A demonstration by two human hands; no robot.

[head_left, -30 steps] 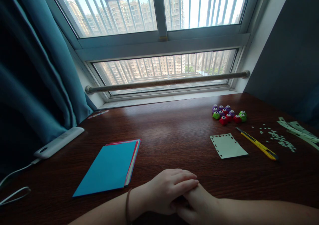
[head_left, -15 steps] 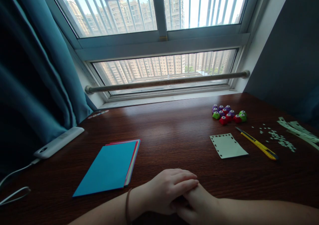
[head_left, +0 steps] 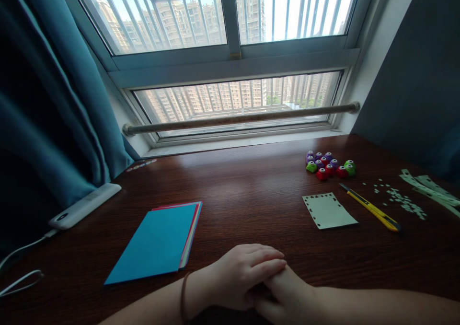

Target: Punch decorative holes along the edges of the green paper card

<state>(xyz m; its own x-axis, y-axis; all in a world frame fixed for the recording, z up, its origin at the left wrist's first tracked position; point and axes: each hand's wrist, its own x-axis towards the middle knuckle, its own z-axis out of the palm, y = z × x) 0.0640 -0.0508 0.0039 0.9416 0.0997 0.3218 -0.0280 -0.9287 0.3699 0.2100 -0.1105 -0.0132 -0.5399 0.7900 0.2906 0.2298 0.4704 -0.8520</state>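
Note:
My left hand (head_left: 244,274) lies on top of my right hand (head_left: 287,296) at the near edge of the dark wooden table (head_left: 251,191). Neither hand holds anything. A stack of coloured paper with a blue sheet on top (head_left: 158,241) lies to the left of the hands. A pale green card with punched holes along its edges (head_left: 328,211) lies to the right, further back. Beside it is a yellow utility knife (head_left: 372,207). A cluster of small coloured paper punches (head_left: 328,164) sits behind the card.
Small paper scraps (head_left: 398,198) and pale paper strips (head_left: 431,191) lie at the far right. A white power strip (head_left: 84,205) with a white cable (head_left: 17,267) rests at the left by the teal curtain (head_left: 46,104). A window with a rail (head_left: 237,119) stands behind the table.

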